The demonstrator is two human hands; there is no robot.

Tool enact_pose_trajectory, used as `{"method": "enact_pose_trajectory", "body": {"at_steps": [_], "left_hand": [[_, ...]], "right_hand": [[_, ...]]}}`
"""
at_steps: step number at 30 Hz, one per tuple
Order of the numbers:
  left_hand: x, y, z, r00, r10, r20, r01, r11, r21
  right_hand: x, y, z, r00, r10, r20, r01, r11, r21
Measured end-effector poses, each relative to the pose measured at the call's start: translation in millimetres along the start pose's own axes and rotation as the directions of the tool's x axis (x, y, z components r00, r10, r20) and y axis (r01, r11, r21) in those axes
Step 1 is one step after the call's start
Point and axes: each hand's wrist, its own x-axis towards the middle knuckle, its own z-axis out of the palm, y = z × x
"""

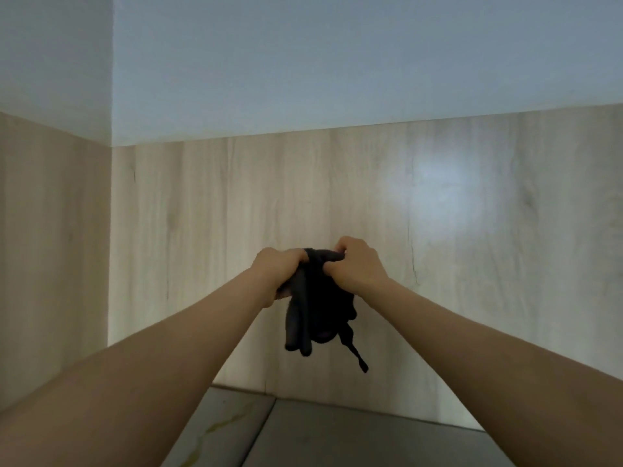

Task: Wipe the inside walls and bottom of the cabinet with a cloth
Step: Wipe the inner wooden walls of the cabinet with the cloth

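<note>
A dark, nearly black, crumpled cloth point(315, 298) hangs bunched in the air in front of the pale wood-grain back wall point(236, 214) of the cabinet, its folds and a thin strand drooping above the grey bottom panel point(337, 439).

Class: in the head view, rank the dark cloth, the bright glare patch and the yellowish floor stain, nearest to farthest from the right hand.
1. dark cloth, gripped by the right hand.
2. bright glare patch, up right on the panel.
3. yellowish floor stain, low left.
</note>
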Motion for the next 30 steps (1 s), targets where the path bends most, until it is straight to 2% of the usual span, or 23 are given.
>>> {"method": "enact_pose_trajectory", "body": {"at_steps": [2, 4, 6, 8, 10, 12, 15, 17, 18, 19, 21, 22, 23, 24, 26, 28, 30], "left_hand": [[-4.8, 4.3, 6.0, 0.994, 0.0, 0.106, 0.022, 0.977, -0.212], [-9.4, 5.0, 5.1, 0.974, 0.091, 0.208, -0.018, 0.945, -0.328], [-9.7, 2.6, -1.4, 0.93, 0.209, 0.302, -0.115, 0.947, -0.301], [-8.4, -2.7, -8.0, 0.869, 0.295, 0.397, -0.232, 0.952, -0.2], [-2.7, -10.4, -11.3, 0.857, 0.35, 0.378, -0.277, 0.932, -0.233], [6.6, -18.0, -14.5, 0.91, 0.351, 0.22, -0.272, 0.907, -0.323], [20.1, -31.5, -20.0, 0.946, 0.308, 0.096, -0.253, 0.893, -0.373], [29.8, -36.9, -21.5, 0.962, 0.272, 0.005, -0.253, 0.903, -0.347], [36.1, -37.4, -23.2, 0.968, 0.235, -0.084, -0.25, 0.913, -0.324], [43.5, -36.3, -26.3, 0.964, 0.19, -0.188, -0.241, 0.922, -0.302], [61.0, -29.9, -37.5, 0.918, 0.138, -0.371, -0.254, 0.925, -0.284], [71.0, -25.9, -44.4, 0.886, 0.142, -0.442, -0.273, 0.93, -0.248], [79.8, -21.6, -50.0, 0.852, 0.166, -0.497, -0.289, 0.94, -0.181], [87.0, -17.6, -53.7, 0.82, 0.206, -0.535, -0.306, 0.946, -0.105], [100.9, -12.4, -53.0, 0.775, 0.307, -0.552, -0.351, 0.936, 0.027], [114.2, -13.2, -41.2, 0.781, 0.43, -0.452, -0.425, 0.897, 0.121], [126.4, -25.9, -21.1, 0.801, 0.557, -0.219, -0.505, 0.826, 0.252]], "right_hand": [[2.1, -6.7, -0.1, 0.996, 0.079, 0.035, -0.084, 0.98, 0.178], [3.7, -10.7, -4.7, 0.982, 0.168, 0.091, -0.191, 0.859, 0.475], [4.6, -12.0, -10.7, 0.97, 0.188, 0.152, -0.238, 0.646, 0.725], [5.7, -10.1, -13.8, 0.972, 0.137, 0.191, -0.234, 0.479, 0.846], [6.4, -11.2, -13.4, 0.966, 0.072, 0.248, -0.256, 0.399, 0.881], [7.7, -12.7, -9.9, 0.94, 0.028, 0.341, -0.325, 0.387, 0.863], [13.7, -17.2, -1.2, 0.902, -0.002, 0.432, -0.378, 0.48, 0.792], [22.6, -20.9, 7.9, 0.922, 0.034, 0.385, -0.319, 0.632, 0.706], [28.1, -21.5, 13.6, 0.941, 0.058, 0.334, -0.27, 0.724, 0.634], [33.1, -21.6, 17.8, 0.961, 0.072, 0.267, -0.21, 0.821, 0.531], [47.8, -15.3, 23.7, 0.996, -0.001, 0.091, -0.013, 0.988, 0.156], [55.3, -10.4, 26.3, 0.996, -0.077, 0.041, 0.08, 0.995, -0.063], [61.1, -6.0, 27.5, 0.989, -0.148, 0.014, 0.147, 0.957, -0.25], [66.9, -1.8, 27.9, 0.981, -0.196, 0.005, 0.183, 0.905, -0.383], [77.1, 4.2, 27.8, 0.964, -0.264, -0.017, 0.218, 0.83, -0.514], [86.4, 6.2, 26.9, 0.951, -0.308, -0.042, 0.235, 0.801, -0.551], [94.6, 7.3, 28.4, 0.941, -0.334, -0.051, 0.255, 0.802, -0.54]]}}
